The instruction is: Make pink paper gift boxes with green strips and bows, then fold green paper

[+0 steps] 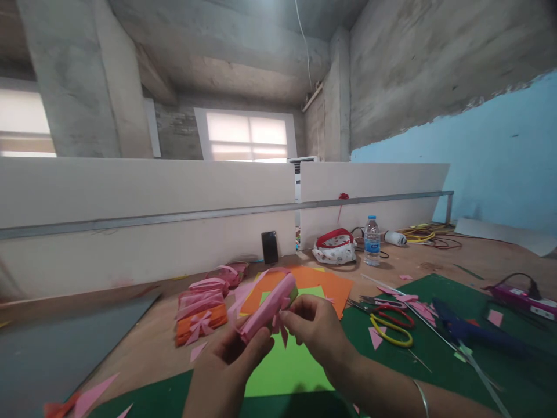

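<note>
My left hand is closed around the lower end of a pink paper roll, which tilts up to the right. Against the roll's right side, the fingertips of my right hand pinch at a small pink paper bow with hanging tails. Exactly which piece is between those fingertips is partly hidden. Below both hands lies a bright green sheet, with orange sheets behind it. To the left sit several wrapped paper bundles, among them an orange bundle with a pink bow.
Yellow-handled scissors and red-handled scissors lie on the dark green mat, near a blue glue gun and pink scraps. Farther back stand a water bottle, a patterned pouch and a phone.
</note>
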